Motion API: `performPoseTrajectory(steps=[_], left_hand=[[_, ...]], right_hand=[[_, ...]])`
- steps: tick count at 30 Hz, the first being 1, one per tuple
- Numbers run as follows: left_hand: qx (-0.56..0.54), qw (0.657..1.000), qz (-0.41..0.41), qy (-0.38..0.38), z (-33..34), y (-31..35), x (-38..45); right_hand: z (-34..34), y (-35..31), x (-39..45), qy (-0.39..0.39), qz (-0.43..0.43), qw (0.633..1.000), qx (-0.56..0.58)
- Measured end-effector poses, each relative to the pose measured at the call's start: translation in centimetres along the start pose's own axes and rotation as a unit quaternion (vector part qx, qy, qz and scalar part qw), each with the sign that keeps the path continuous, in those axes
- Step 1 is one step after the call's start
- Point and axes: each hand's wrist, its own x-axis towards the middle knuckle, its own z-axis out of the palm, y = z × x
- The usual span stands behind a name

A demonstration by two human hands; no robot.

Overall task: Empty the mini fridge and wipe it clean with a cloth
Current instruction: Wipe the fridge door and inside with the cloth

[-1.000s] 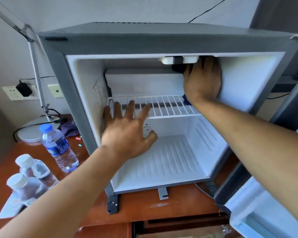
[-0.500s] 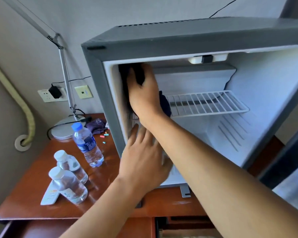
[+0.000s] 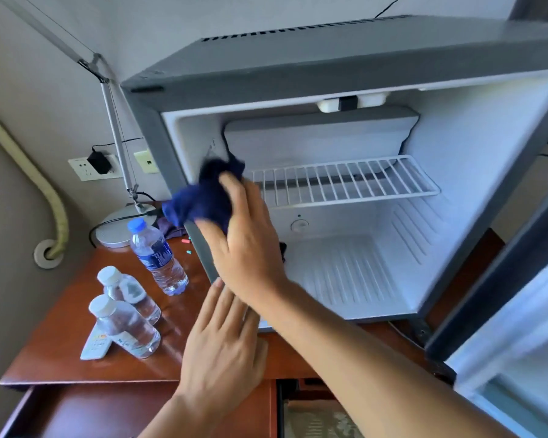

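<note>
Mini fridge [image 3: 393,147] stood open on the wooden desk [image 3: 54,352], cloth [image 3: 203,197] at its left front edge.
Since half a second before, the right hand [image 3: 247,241] had drawn the bunched, soft dark-blue cloth down from the upper left corner, fingers curled round it. The left hand [image 3: 222,346] lay flat and relaxed near the base, holding nothing. A white wire shelf [image 3: 345,181] was bare; the door was cut off at right; motion blur smeared the cloth.

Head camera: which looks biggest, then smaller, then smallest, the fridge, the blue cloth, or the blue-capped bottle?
1. Fridge, by far the largest.
2. Blue cloth in the right hand and the blue-capped bottle look about alike. The cloth is bunched and nearer the camera, so no ranking.
</note>
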Motion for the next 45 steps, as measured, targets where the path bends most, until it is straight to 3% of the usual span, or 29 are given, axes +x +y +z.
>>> performPoseTrajectory(steps=[3, 4, 5, 7, 9, 11, 12, 14, 16, 18, 20, 22, 25, 29, 32, 34, 37, 40, 43, 45], left_hand=[[-0.018, 0.998, 0.056, -0.038, 2.9, 1.3, -2.1], [-0.019, 0.995, 0.079, -0.061, 3.8, 1.7, -2.7], [-0.019, 0.992, 0.093, -0.088, 4.7, 2.1, -3.2], [-0.025, 0.987, 0.078, -0.140, 5.9, 2.7, -3.8], [-0.031, 0.987, 0.038, -0.156, 6.4, 3.0, -3.9], [-0.046, 0.987, 0.010, -0.151, 7.0, 3.3, -4.1], [-0.053, 0.988, 0.003, -0.146, 7.4, 3.4, -4.2], [-0.060, 0.989, 0.001, -0.134, 8.2, 3.6, -4.8], [-0.063, 0.990, -0.005, -0.128, 9.0, 3.3, -5.5], [-0.057, 0.992, -0.019, -0.113, 9.6, 2.6, -6.0], [-0.046, 0.993, -0.024, -0.110, 10.1, 1.9, -6.2], [-0.022, 0.993, -0.023, -0.118, 10.6, 1.6, -5.6], [-0.003, 0.990, -0.028, -0.137, 11.2, 1.9, -4.2], [-0.010, 0.983, -0.051, -0.174, 11.8, 2.8, -3.5], [-0.027, 0.981, -0.055, -0.183, 11.7, 2.4, -3.5], [-0.023, 0.983, -0.049, -0.176, 11.5, 2.2, -3.7], [-0.028, 0.982, -0.049, -0.182, 11.6, 2.1, -4.2], [-0.051, 0.980, -0.063, -0.182, 11.7, 3.0, -4.1], [-0.065, 0.977, -0.079, -0.189, 11.6, 3.7, -3.8], [-0.075, 0.975, -0.089, -0.188, 11.3, 3.5, -3.5]], right_hand=[[-2.3, 2.6, -6.4, -0.067, -0.082, 0.983, -0.148], [-3.3, 3.7, -8.2, -0.090, -0.072, 0.981, -0.159], [-4.0, 4.7, -9.6, -0.095, -0.020, 0.982, -0.160], [-4.6, 7.3, -10.4, -0.043, 0.180, 0.969, -0.166], [-4.3, 11.3, -8.7, 0.039, 0.399, 0.908, -0.120], [-3.3, 13.8, -5.7, 0.092, 0.475, 0.875, 0.003], [-2.2, 14.0, -3.9, 0.085, 0.474, 0.872, 0.085], [1.6, 12.7, -1.2, -0.001, 0.447, 0.870, 0.209], [5.9, 11.6, -1.1, -0.059, 0.364, 0.902, 0.226], [5.9, 10.7, -2.4, -0.114, 0.269, 0.946, 0.138], [4.2, 12.0, -6.0, -0.145, 0.198, 0.967, 0.061], [2.2, 14.3, -10.2, -0.205, 0.077, 0.975, -0.029], [1.8, 19.0, -11.8, -0.280, -0.044, 0.946, -0.157], [0.8, 23.7, -6.1, -0.316, 0.045, 0.885, -0.338], [1.0, 24.4, -5.4, -0.314, 0.057, 0.845, -0.429], [0.1, 24.1, -6.5, -0.260, 0.074, 0.827, -0.492], [-5.1, 24.6, -7.7, -0.175, 0.185, 0.790, -0.558], [-8.9, 25.3, -7.9, -0.146, 0.247, 0.759, -0.585], [-5.6, 23.1, -8.7, -0.116, 0.256, 0.775, -0.565], [-2.2, 19.8, -10.1, -0.136, 0.200, 0.807, -0.539]])
